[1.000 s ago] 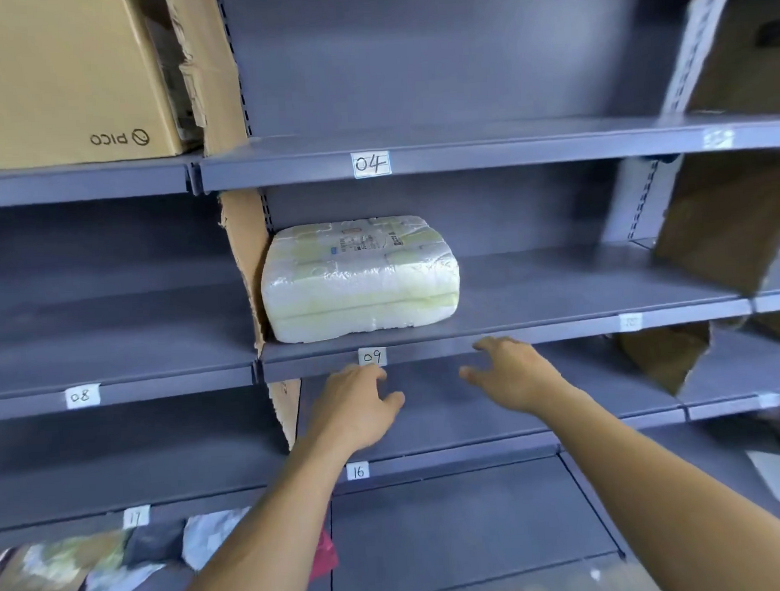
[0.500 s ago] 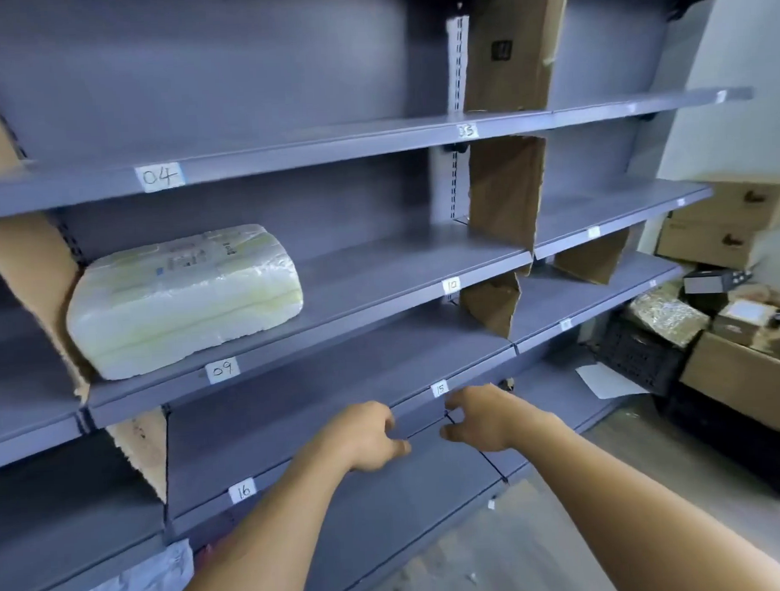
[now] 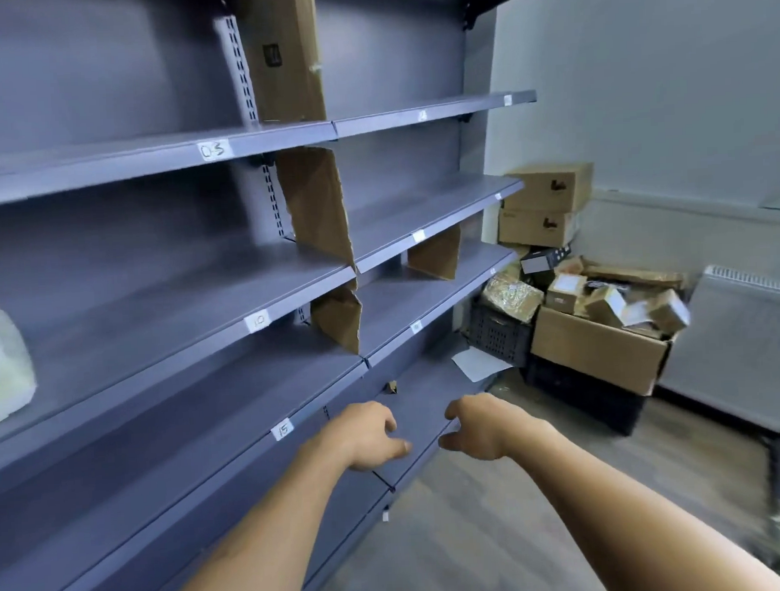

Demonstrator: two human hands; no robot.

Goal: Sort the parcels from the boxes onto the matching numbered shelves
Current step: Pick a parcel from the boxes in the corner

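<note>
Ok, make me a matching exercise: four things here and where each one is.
Things: 1 white plastic-wrapped parcel; 2 black plastic crate; 3 two stacked brown cardboard boxes; 4 white handwritten label 03.
Places: A front edge of an upper shelf; B far left, on the middle shelf; C corner by the wall; D left of the open parcel-filled cardboard box.
Pairs: 1-B, 2-D, 3-C, 4-A.

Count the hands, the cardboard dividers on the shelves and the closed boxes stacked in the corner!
Hands: 2, the left hand and the right hand
Dividers: 4
Stacked boxes: 2
Total: 8
</note>
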